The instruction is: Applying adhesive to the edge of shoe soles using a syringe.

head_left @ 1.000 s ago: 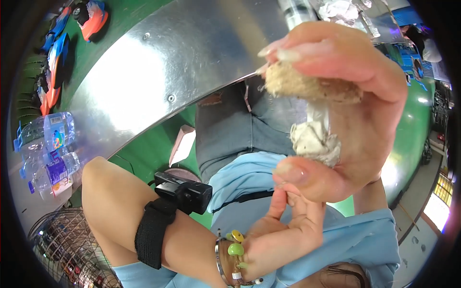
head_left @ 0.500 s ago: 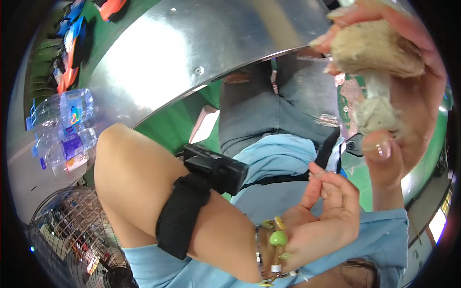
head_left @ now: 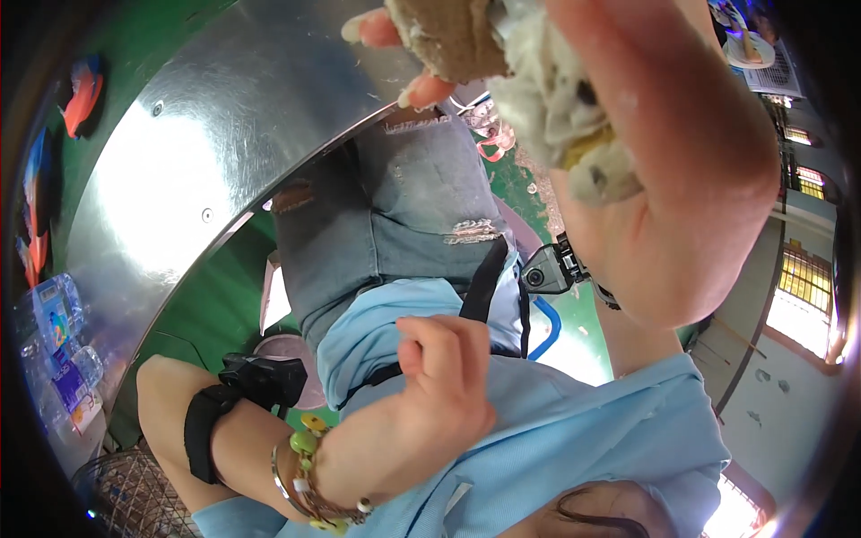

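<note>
In the upper middle, close to the camera, my right hand (head_left: 682, 152) is wrapped round a mushroom (head_left: 453, 40). Its thick brown cap points left between my fingers. A lumpy whitish base with dark spots and a yellowish patch lies against my palm; the picture's top edge cuts off part of it. My left hand (head_left: 439, 368) is raised before my blue shirt, its fingers curled in. Whether anything is inside those fingers is hidden. Beaded bracelets (head_left: 309, 457) hang at the left wrist, and a black strapped device (head_left: 260, 381) sits on that forearm.
A shiny metal table (head_left: 215, 117) with a curved edge spans the upper left. Clear plastic bottles (head_left: 67, 350) stand at the far left above a wire-guarded fan (head_left: 134, 493). A pinkish bin (head_left: 291, 359) is below the table. A small black camera device (head_left: 547, 269) is at my right wrist.
The view has shifted. My right hand has tilted and come closer with the mushroom, its base turning more into sight. My left hand has turned over, from fingertips pinched together to fingers curled.
</note>
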A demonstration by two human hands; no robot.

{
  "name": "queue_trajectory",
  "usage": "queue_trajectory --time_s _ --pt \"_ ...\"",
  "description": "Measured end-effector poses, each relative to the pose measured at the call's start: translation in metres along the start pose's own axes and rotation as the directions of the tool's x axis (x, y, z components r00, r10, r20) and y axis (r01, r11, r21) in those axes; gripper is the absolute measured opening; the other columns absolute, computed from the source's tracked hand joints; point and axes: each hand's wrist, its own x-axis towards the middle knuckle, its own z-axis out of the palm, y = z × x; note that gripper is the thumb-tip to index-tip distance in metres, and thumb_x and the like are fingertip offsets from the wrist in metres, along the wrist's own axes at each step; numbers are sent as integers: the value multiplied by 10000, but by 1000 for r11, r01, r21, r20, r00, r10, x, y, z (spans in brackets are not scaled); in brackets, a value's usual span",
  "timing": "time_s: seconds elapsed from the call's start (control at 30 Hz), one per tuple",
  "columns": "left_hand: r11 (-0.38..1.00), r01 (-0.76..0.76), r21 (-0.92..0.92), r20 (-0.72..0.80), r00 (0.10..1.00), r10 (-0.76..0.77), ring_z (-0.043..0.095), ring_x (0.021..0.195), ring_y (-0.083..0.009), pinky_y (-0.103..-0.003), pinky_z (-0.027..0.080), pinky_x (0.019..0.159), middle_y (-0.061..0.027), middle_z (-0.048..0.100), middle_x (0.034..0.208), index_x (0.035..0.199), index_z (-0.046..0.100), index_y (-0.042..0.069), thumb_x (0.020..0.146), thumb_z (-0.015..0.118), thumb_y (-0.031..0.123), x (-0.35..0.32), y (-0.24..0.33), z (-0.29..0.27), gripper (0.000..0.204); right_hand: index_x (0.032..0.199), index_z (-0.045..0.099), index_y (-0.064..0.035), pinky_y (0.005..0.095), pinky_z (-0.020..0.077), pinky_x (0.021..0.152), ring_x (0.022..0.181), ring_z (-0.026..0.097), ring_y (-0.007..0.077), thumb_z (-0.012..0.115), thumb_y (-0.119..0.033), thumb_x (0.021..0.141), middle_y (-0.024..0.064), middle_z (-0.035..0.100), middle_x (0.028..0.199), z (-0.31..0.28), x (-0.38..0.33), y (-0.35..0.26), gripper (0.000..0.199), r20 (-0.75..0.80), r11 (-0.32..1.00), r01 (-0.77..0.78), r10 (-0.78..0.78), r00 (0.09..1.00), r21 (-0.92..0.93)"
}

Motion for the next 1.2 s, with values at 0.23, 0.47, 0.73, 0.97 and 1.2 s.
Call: queue_trajectory --time_s 0.23,0.47,0.73,0.97,1.2 --pt "974 153 -165 44 988 -148 497 727 -226 -342 410 669 -67 511 595 562 569 40 641 554 200 -8 -9 7 179 1190 340 89 365 476 767 841 593 302 653 -233 751 192 557 919 6 3 0 628 -37 998 -65 66 997 14" --pt "785 387 -483 -53 882 -468 561 727 -219 -328 440 613 -36 522 586 630 595 57 643 580 126 -1 -30 35 71 1197 324 94 364 465 782 833 597 300 631 -217 770 181 567 896 15 19 4 611 -76 982 -180 184 980 51" --pt "435 197 -879 -132 776 -617 604 861 -255 -356 481 746 -106 621 954 990 628 50 693 785 229 9 -41 80 381 1194 308 112 363 449 808 827 600 301 596 -193 803 168 578 873 41 44 21 573 -108 950 -283 297 949 130" --pt "-125 -235 -964 -35 577 -816 616 873 -178 -285 506 700 -71 606 969 999 582 33 652 834 238 58 -25 87 475 1144 344 91 348 413 875 851 582 233 506 -199 896 103 566 822 47 73 27 414 -96 967 -224 236 967 121" --pt "-156 -301 -941 -31 534 -845 646 833 -147 -251 520 674 -51 648 911 908 626 22 657 825 143 74 -26 87 343 1241 225 164 339 387 893 858 509 219 383 -144 963 181 467 885 16 63 19 443 98 973 -8 -15 995 230"
